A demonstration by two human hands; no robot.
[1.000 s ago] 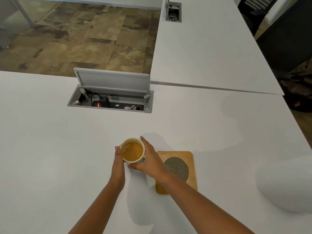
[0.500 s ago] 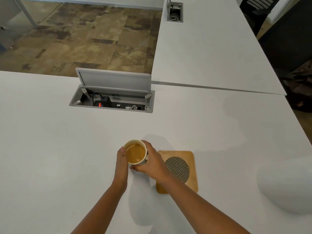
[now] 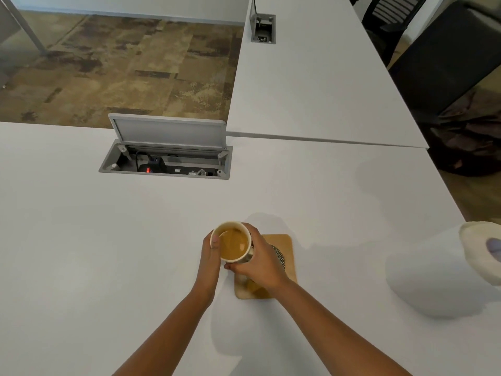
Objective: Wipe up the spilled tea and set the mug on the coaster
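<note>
There is one view only, from a camera worn on the person's head, looking forward and steeply down over the white table (image 3: 81, 253), so nothing here is shared with a second view. It sits close above the near edge: both forearms run up from the bottom of the frame to the hands, the left hand (image 3: 210, 256) and right hand (image 3: 257, 263), just below centre. The wide lens bends the table's edges and reaches far, taking in the open cable box (image 3: 165, 158), the patterned floor (image 3: 122, 63) at upper left and dark chairs (image 3: 406, 28) at upper right.
</note>
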